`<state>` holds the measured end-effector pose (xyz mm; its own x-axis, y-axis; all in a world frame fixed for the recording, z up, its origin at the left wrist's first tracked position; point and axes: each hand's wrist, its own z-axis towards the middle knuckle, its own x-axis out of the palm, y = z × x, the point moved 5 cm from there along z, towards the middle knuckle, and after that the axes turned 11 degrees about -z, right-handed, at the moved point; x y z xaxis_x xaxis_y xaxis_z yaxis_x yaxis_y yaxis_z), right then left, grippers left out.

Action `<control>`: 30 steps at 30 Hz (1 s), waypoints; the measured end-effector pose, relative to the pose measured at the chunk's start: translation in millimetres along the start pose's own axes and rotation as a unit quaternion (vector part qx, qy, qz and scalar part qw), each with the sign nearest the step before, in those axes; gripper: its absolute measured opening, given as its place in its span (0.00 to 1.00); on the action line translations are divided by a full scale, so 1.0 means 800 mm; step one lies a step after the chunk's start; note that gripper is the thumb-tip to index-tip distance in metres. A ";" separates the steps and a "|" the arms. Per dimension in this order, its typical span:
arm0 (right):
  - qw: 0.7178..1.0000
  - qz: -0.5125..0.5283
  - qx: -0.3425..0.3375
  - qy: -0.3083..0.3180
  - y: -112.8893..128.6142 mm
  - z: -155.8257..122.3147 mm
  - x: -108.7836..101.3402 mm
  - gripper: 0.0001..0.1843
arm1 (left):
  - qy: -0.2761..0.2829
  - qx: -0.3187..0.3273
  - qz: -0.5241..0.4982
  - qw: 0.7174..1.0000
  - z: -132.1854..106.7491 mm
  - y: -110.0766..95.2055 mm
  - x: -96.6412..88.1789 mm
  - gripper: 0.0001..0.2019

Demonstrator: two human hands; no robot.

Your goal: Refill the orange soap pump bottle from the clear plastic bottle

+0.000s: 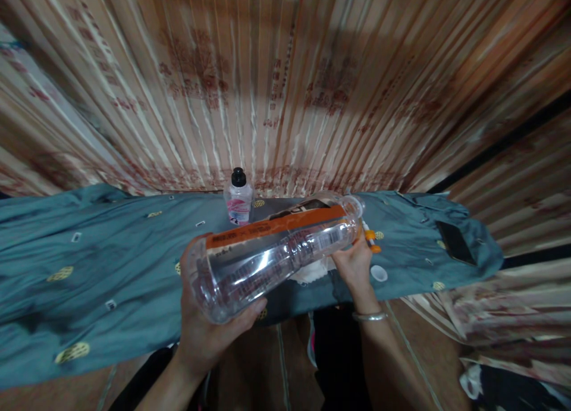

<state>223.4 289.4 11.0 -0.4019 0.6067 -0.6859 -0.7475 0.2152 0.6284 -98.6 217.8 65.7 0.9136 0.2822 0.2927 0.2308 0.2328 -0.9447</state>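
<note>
"While the left hand [212, 336] grips the clear bottle [276, 250] at its base, where's the right hand [354, 262]?"

"Clasped near the neck, above the table [134, 238] — a light, even hold likely spares thin plastic."

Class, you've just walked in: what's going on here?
A person holds a large clear bottle tilted on its side, left hand around the base, right hand at the neck, above a blue-green cloth. Behind it stands a black-capped bottle; to the right lie a white round piece and a dark phone.
</note>
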 end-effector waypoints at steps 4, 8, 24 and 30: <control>1.000 -0.001 -0.006 -0.003 -0.003 0.001 0.002 0.29 | 0.006 0.010 0.012 1.000 0.003 0.005 -0.008 0.52; 1.000 0.007 -0.012 -0.009 -0.004 0.000 0.002 0.29 | 0.064 0.020 0.039 0.997 0.011 0.008 -0.011 0.52; 1.000 -0.003 -0.025 -0.011 -0.002 0.000 0.000 0.27 | 0.065 0.029 0.045 0.996 0.010 0.007 -0.012 0.50; 1.000 -0.002 -0.014 -0.007 0.000 0.000 0.000 0.28 | 0.076 0.051 0.065 0.994 0.012 0.010 -0.018 0.48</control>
<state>223.4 289.5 11.2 -0.3922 0.6164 -0.6829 -0.7635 0.1959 0.6153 -113.2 224.3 55.0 0.9752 0.1748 0.1361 0.0793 0.2980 -0.9513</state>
